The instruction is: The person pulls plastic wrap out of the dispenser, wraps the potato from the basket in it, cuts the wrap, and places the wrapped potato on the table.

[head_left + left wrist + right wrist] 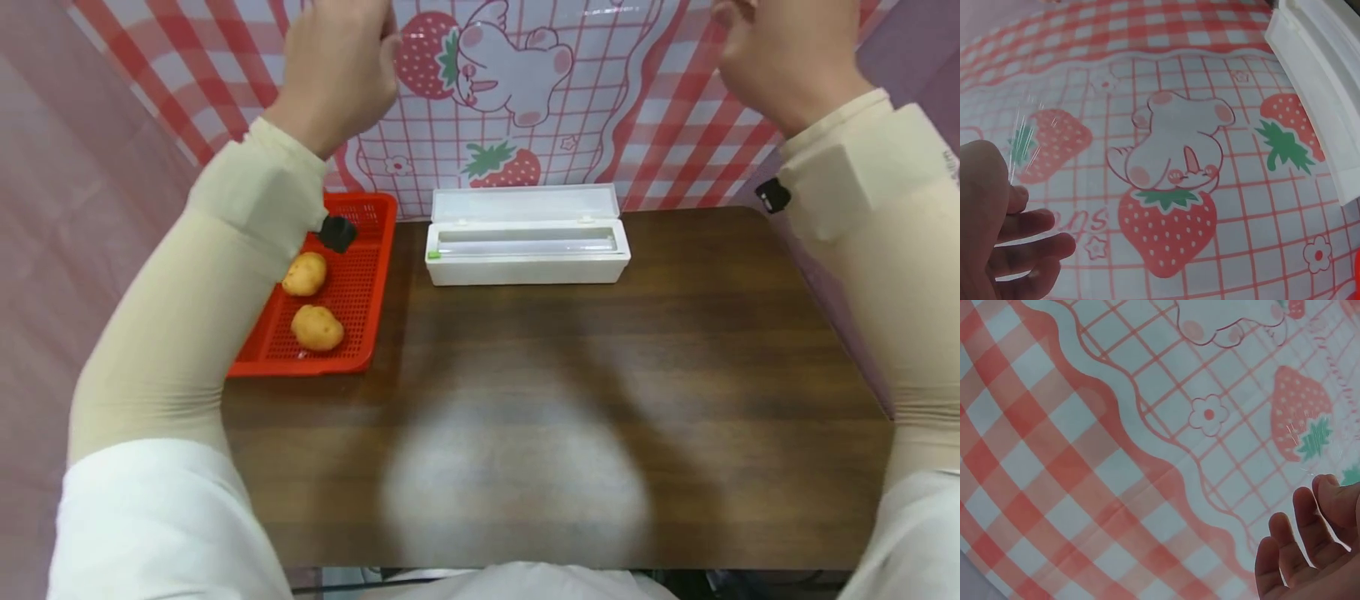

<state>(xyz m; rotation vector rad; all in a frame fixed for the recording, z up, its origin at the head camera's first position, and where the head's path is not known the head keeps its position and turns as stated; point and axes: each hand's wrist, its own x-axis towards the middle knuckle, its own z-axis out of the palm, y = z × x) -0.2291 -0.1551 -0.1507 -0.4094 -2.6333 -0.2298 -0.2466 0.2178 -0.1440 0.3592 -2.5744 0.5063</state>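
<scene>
Cling film (1022, 134) between both hands' fingers (1310, 519).

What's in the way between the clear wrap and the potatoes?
Nothing visible. The left hand and right hand hold the wrap up high; both potatoes lie uncovered in the red tray, left of the white box.

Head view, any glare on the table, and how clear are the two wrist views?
Head view: a pale glare patch on the brown table near the bottom edge; the cling film box is sharp. Left wrist view: faint shiny streaks, seemingly clear film, above the left hand. Right wrist view: similar glints by the right hand; backdrop slightly soft.
</scene>
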